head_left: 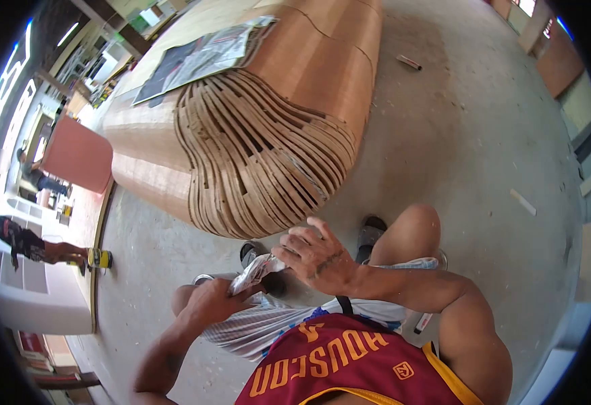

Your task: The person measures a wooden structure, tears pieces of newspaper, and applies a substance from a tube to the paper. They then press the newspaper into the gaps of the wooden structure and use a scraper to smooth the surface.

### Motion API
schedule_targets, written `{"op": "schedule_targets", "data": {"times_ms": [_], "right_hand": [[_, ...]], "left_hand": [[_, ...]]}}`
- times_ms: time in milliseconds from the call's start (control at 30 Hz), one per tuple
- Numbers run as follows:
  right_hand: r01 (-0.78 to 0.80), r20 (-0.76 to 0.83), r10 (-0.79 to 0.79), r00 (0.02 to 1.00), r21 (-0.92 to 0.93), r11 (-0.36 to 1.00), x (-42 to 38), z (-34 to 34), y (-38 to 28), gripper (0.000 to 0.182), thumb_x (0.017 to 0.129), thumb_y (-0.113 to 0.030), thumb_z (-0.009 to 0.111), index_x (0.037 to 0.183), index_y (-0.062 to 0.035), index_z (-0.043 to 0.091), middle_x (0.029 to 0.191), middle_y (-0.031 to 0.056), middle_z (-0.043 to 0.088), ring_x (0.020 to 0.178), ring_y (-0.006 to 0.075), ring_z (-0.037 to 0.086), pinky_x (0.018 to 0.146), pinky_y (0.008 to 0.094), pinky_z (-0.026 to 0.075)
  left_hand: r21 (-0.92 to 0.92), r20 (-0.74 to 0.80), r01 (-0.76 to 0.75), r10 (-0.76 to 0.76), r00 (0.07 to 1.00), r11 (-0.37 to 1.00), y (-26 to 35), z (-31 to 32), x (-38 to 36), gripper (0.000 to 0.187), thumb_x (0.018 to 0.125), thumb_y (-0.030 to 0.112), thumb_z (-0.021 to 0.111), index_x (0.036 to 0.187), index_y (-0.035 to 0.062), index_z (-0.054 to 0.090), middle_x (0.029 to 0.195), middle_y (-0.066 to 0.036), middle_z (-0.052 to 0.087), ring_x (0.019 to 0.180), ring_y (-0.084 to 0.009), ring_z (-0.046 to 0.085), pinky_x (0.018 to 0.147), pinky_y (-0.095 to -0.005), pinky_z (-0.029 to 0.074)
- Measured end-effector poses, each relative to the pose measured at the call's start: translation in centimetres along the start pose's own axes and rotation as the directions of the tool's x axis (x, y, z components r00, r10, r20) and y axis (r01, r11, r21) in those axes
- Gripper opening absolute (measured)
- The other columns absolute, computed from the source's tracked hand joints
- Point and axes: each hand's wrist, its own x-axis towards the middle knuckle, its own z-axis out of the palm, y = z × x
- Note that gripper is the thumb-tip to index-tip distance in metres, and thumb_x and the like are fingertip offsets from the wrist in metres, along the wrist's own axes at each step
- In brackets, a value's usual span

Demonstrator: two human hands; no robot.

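Note:
My left hand (211,299) is closed around a crumpled, silvery-white wrapper (255,271), held low over my lap. At the wrapper's upper end, the thumb side of my right hand (317,256) appears to pinch it, with the little finger raised. The right thumb is hidden, and what is inside the wrapper cannot be made out. Just beyond my hands rises the end of a large curved wooden form (255,155), built of many thin wavy layers with brown sheet on its sides. Neither hand seems to touch the form.
Newspaper sheets (207,54) lie on the form. On the concrete floor are a tube (409,62), a pale strip (523,202) and another tube (423,324) beside my leg. A co-worker (22,243) bends near a yellow can (99,258) at left; a pinkish panel (78,155) stands behind.

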Motion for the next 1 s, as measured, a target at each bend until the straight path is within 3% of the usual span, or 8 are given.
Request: {"op": "schedule_targets", "data": {"times_ms": [133,300,433,533,633,700,833,1000], "right_hand": [[0.174,-0.178,-0.201,0.963,-0.157,0.972,2.4,-2.3,1.5,0.036,0.099,-0.032,0.065,0.134,-0.0258,0.068,0.139,-0.0001,0.063,0.135,0.0203,0.055,0.121,0.0574,0.034],[0.374,-0.294,-0.425,0.856,-0.216,0.902,3.7,-4.1,3.2,0.036,0.099,-0.036,0.063,0.134,-0.0286,0.067,0.150,-0.0021,0.056,0.142,0.0194,0.050,0.126,0.0616,0.025],[0.645,-0.202,-0.615,0.763,0.173,0.744,6.0,-6.0,5.6,0.029,0.097,-0.027,0.069,0.122,-0.0157,0.062,0.102,0.0045,0.072,0.101,0.0257,0.073,0.093,0.0455,0.060],[0.364,0.100,-0.452,0.886,0.451,0.815,5.3,-6.2,5.6,0.026,0.094,-0.023,0.071,0.115,-0.0103,0.060,0.091,0.0114,0.071,0.085,0.0319,0.074,0.076,0.0461,0.059],[-0.026,0.512,-0.355,0.782,0.596,0.803,3.9,-5.7,5.1,0.036,0.099,-0.027,0.070,0.124,-0.0029,0.062,0.100,0.0200,0.073,0.082,0.0369,0.073,0.074,0.0427,0.059],[-0.257,0.722,-0.348,0.598,0.584,0.770,3.8,-6.8,4.0,0.037,0.103,-0.032,0.068,0.124,-0.0016,0.062,0.098,0.0205,0.074,0.083,0.0349,0.074,0.074,0.0414,0.058],[-0.494,0.549,-0.501,0.669,0.832,0.252,-1.1,-4.8,2.2,0.040,0.107,-0.043,0.065,0.114,-0.0038,0.065,0.083,0.0113,0.068,0.068,0.0229,0.063,0.065,0.0374,0.051],[-0.770,0.465,-0.615,0.637,0.415,-0.484,-4.0,-5.9,-2.0,0.046,0.108,-0.050,0.061,0.099,-0.0053,0.064,0.074,0.0012,0.055,0.058,0.0103,0.048,0.055,0.0262,0.037]], "left_hand": [[-0.286,-0.028,-0.424,0.435,0.900,0.859,-4.2,2.5,1.4,0.044,0.105,0.043,0.066,0.115,0.0011,0.074,0.096,-0.015,0.077,0.089,-0.0241,0.073,0.081,-0.0419,0.056],[-0.418,0.649,0.086,0.230,0.725,0.904,-2.5,-0.8,-1.1,0.052,0.109,0.050,0.060,0.127,0.0019,0.069,0.096,-0.003,0.068,0.090,-0.0107,0.062,0.076,-0.0304,0.053],[-0.636,0.454,-0.150,0.525,0.720,0.757,-0.4,-0.2,-3.9,0.042,0.110,0.046,0.060,0.111,0.0045,0.066,0.082,-0.002,0.063,0.071,-0.0158,0.058,0.062,-0.0348,0.048],[-0.189,-0.045,-0.500,0.501,0.864,0.845,0.2,-1.3,-3.7,0.041,0.105,0.046,0.068,0.114,0.0060,0.069,0.089,-0.011,0.074,0.076,-0.0275,0.071,0.068,-0.0424,0.053],[0.254,-0.143,-0.194,0.235,0.961,0.947,1.6,-3.6,-4.5,0.040,0.095,0.046,0.078,0.114,0.0118,0.071,0.089,-0.013,0.077,0.077,-0.0353,0.075,0.069,-0.0470,0.057],[0.298,-0.215,-0.395,0.464,0.859,0.869,-0.3,-2.1,-3.3,0.039,0.095,0.047,0.077,0.098,0.0101,0.064,0.080,-0.011,0.073,0.071,-0.0324,0.074,0.062,-0.0461,0.055],[0.433,-0.272,-0.708,0.830,0.487,0.557,-0.7,-2.1,-3.5,0.039,0.097,0.042,0.075,0.088,0.0110,0.055,0.064,-0.004,0.061,0.060,-0.0290,0.069,0.054,-0.0422,0.053],[0.891,-0.247,-0.397,0.969,-0.015,0.221,2.5,-7.2,-4.0,0.028,0.079,0.025,0.076,0.076,0.0150,0.050,0.061,0.002,0.044,0.051,-0.0091,0.049,0.042,-0.0279,0.037]]}}
